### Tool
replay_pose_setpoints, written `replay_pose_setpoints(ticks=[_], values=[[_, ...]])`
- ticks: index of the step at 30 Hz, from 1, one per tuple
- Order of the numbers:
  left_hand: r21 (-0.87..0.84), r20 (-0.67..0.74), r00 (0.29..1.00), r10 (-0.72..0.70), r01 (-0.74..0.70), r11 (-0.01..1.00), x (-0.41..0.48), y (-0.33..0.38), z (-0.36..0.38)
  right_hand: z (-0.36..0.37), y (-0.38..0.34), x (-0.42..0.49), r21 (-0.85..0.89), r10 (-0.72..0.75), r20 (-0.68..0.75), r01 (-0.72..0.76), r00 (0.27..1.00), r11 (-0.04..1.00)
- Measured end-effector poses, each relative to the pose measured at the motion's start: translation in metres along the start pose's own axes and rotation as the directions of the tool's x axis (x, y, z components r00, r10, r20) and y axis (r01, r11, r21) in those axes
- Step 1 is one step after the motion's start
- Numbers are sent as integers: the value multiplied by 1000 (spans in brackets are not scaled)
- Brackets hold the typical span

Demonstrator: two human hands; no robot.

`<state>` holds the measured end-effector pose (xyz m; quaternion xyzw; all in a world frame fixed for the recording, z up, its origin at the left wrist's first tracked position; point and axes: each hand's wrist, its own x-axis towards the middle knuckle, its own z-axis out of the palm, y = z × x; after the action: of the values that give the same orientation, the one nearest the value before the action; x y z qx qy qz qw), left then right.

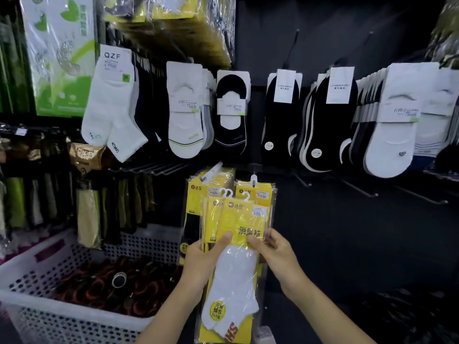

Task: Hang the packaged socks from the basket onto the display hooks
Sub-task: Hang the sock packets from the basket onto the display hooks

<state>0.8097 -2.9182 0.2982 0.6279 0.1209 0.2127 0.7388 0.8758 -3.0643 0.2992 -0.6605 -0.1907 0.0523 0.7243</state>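
Observation:
I hold a small stack of yellow-carded sock packs (236, 247) upright in front of the display; the front pack shows a white sock in clear plastic. My left hand (203, 259) grips the stack from the left, thumb across the front. My right hand (273, 252) pinches the front pack's right edge. White plastic hangers stick up from the pack tops (246, 196). Behind them, more yellow packs (211, 184) hang on a display hook (211, 172). The white perforated basket (49, 256) stands at lower left.
Rows of white and black socks (183, 115) hang on hooks across the dark wall above. Bare hooks (360, 189) jut out at the right of the yellow packs. Dark packaged goods fill racks at left, and dark reddish items lie in the basket.

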Motion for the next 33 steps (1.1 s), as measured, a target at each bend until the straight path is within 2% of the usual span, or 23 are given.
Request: replay_pose_setpoints(ticks=[4, 6, 13, 23, 28, 33], values=[[17, 36, 999, 20, -21, 1000, -2, -3, 3, -5, 3, -3, 32, 16, -18, -15, 1000, 999], [73, 0, 1000, 23, -23, 997, 0, -6, 1, -8, 3, -4, 76, 19, -11, -18, 1000, 997], [159, -163, 981, 106, -80, 984, 9, 1, -19, -22, -4, 12, 109, -31, -219, 56, 975, 992], [166, -287, 944, 161, -116, 979, 22, 4, -43, -17, 1, 59, -51, -82, -181, 74, 980, 996], [166, -291, 945, 153, -107, 980, 26, -1, -49, -12, 16, 84, -24, -10, -263, 3, 965, 1000], [136, -287, 946, 152, -117, 984, 27, -5, -48, -20, 34, 92, -7, 132, -343, -143, 930, 990]])
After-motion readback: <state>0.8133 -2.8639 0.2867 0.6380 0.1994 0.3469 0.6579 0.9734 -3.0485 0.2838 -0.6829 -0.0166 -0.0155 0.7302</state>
